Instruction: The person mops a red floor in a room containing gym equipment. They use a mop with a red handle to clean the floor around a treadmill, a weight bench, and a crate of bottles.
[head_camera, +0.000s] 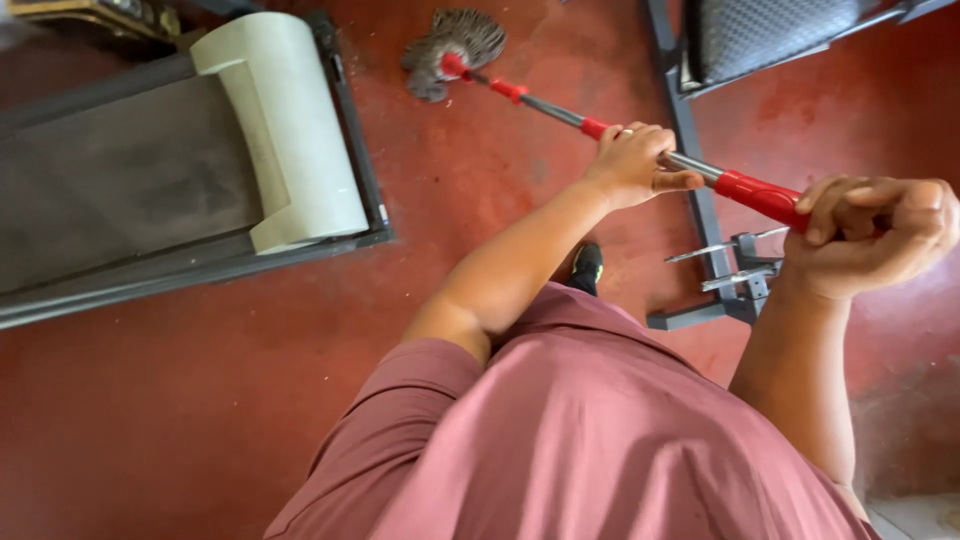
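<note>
Your left hand (635, 165) is wrapped shut around the mop handle (690, 165) partway down its metal shaft; your right hand (875, 235) is closed on the red grip at its upper end. Beyond the left grip, the grey mop head (450, 45) rests on the red floor (480, 180). Open floor lies between the treadmill edge (350, 150) and the grey bench frame (695, 200), which passes just under the shaft between your hands.
</note>
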